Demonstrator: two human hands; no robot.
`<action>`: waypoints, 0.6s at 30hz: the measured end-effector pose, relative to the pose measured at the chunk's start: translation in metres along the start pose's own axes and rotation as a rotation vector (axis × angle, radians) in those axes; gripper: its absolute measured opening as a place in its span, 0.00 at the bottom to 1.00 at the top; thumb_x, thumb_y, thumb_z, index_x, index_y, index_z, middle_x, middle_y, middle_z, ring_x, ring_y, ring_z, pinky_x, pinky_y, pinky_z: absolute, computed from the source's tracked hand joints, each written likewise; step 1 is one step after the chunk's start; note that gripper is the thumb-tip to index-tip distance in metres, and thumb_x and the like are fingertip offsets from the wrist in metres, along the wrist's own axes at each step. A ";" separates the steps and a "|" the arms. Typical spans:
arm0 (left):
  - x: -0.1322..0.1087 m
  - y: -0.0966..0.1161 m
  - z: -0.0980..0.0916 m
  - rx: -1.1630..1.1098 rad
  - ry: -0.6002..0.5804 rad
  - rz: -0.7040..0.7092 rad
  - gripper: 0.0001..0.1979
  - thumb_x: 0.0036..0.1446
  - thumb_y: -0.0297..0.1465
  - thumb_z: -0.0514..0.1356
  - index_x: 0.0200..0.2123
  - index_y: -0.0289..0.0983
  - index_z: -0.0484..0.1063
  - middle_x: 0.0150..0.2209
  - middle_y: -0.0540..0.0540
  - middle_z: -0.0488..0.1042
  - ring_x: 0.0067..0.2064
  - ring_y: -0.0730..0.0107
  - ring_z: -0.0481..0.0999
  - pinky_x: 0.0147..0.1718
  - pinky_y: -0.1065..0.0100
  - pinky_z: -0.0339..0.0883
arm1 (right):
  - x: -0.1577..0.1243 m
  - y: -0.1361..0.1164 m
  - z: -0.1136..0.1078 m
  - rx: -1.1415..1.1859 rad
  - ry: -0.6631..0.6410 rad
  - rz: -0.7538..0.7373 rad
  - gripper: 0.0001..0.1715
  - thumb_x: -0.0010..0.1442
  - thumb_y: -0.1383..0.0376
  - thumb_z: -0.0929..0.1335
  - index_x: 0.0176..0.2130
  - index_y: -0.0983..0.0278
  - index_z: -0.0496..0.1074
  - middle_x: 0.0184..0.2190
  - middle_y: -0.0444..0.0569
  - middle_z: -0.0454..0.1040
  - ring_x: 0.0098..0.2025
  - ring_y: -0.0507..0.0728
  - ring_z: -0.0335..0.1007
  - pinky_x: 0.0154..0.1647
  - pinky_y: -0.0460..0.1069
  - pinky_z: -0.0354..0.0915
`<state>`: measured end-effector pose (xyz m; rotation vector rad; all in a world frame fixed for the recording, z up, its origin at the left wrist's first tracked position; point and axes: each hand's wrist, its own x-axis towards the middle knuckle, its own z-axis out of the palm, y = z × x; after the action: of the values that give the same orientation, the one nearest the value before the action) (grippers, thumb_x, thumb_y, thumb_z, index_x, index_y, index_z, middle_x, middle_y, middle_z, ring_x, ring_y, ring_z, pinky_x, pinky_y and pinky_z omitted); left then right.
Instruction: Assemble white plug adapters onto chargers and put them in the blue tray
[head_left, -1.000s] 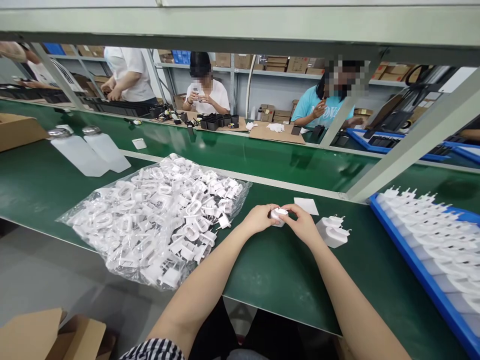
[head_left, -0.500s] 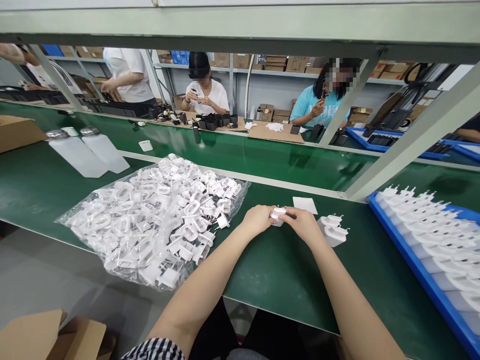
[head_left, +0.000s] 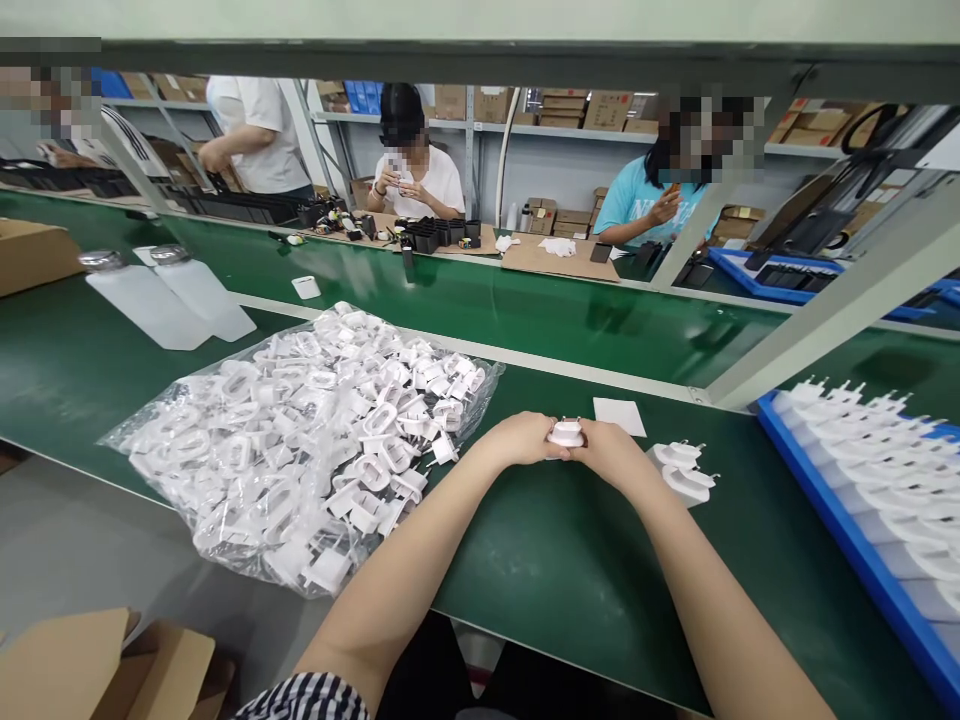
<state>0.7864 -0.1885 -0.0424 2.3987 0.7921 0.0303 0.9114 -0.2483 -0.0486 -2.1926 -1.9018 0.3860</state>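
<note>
One held white plug (head_left: 565, 433), apparently two standing plugs (head_left: 688, 487) nearby, one white card (head_left: 619, 416), one near blue tray (head_left: 846, 545), one clear plastic bag (head_left: 214, 535), two metal-capped bottles (head_left: 146, 305), four co-workers (head_left: 442, 185)

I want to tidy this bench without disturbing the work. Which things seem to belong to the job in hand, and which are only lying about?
Probably the job:
white plug between left hand and right hand
loose plug parts in clear bag
two plugs beside right forearm
filled blue tray

Probably lying about:
metal-capped bottles
white card
open carton below
</note>
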 end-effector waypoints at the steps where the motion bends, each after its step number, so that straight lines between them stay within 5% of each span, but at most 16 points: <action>1: 0.000 0.002 0.002 0.008 0.025 -0.025 0.12 0.43 0.36 0.54 0.30 0.35 0.68 0.25 0.48 0.69 0.28 0.69 0.68 0.22 0.74 0.55 | -0.002 0.002 0.000 0.044 -0.021 -0.004 0.16 0.40 0.67 0.66 0.34 0.62 0.68 0.22 0.48 0.72 0.26 0.58 0.66 0.23 0.48 0.57; 4: -0.001 0.003 0.007 -0.011 0.077 -0.102 0.11 0.42 0.33 0.55 0.33 0.37 0.68 0.28 0.47 0.70 0.30 0.67 0.68 0.24 0.73 0.57 | -0.005 0.011 -0.001 0.263 -0.085 -0.072 0.23 0.41 0.64 0.65 0.42 0.59 0.65 0.31 0.47 0.72 0.33 0.59 0.66 0.31 0.49 0.59; 8: -0.001 -0.003 0.012 -0.174 0.102 -0.080 0.15 0.41 0.34 0.57 0.35 0.39 0.67 0.31 0.50 0.71 0.33 0.68 0.69 0.29 0.74 0.59 | -0.001 0.021 -0.002 0.451 -0.092 -0.169 0.17 0.44 0.62 0.63 0.38 0.56 0.68 0.39 0.41 0.69 0.39 0.58 0.64 0.37 0.49 0.58; 13: -0.005 -0.005 0.017 -0.202 0.181 -0.053 0.17 0.40 0.33 0.57 0.38 0.39 0.66 0.33 0.50 0.70 0.34 0.69 0.69 0.31 0.74 0.60 | -0.001 0.018 -0.002 0.372 -0.076 -0.111 0.16 0.42 0.65 0.64 0.35 0.55 0.70 0.32 0.40 0.72 0.34 0.57 0.66 0.33 0.48 0.60; 18: -0.012 0.007 0.014 0.097 0.188 -0.135 0.12 0.45 0.32 0.53 0.36 0.38 0.67 0.32 0.47 0.71 0.35 0.66 0.69 0.33 0.71 0.60 | -0.004 0.008 -0.009 0.149 -0.071 -0.075 0.17 0.42 0.65 0.64 0.36 0.58 0.70 0.28 0.43 0.73 0.28 0.56 0.66 0.28 0.47 0.59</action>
<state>0.7833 -0.2068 -0.0484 2.4522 1.0637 0.1690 0.9209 -0.2532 -0.0428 -2.0323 -1.9174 0.5794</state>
